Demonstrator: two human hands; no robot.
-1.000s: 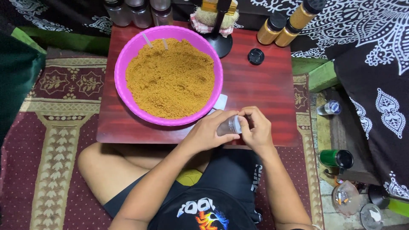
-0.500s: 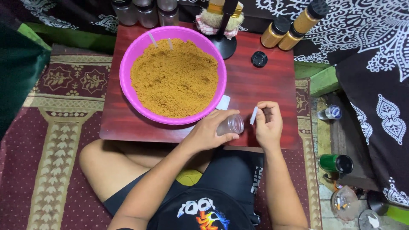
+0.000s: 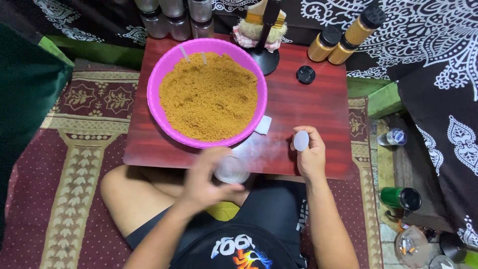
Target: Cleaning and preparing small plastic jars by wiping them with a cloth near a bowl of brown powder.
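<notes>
My left hand [image 3: 209,179] grips a small clear jar [image 3: 232,169] just over the near edge of the low red table [image 3: 308,104]; the hand is blurred by motion. My right hand [image 3: 311,154] rests on the table near its front edge and pinches a small white seal disc [image 3: 301,141] between thumb and fingers. A big pink bowl [image 3: 154,84] heaped with golden-brown powder [image 3: 209,97] stands in front of me, with two white scoop handles poking out at its far side.
A black lid [image 3: 305,74] lies on the table. Two filled amber jars with black caps [image 3: 343,37] stand at the back right, several empty jars [image 3: 172,17] at the back left. A black stand [image 3: 265,57] is behind the bowl. A white paper piece [image 3: 263,124] lies beside the bowl.
The hands have parted. My right hand pulled the white seal off the jar and moved right. My left hand carried the jar down and left toward me.
</notes>
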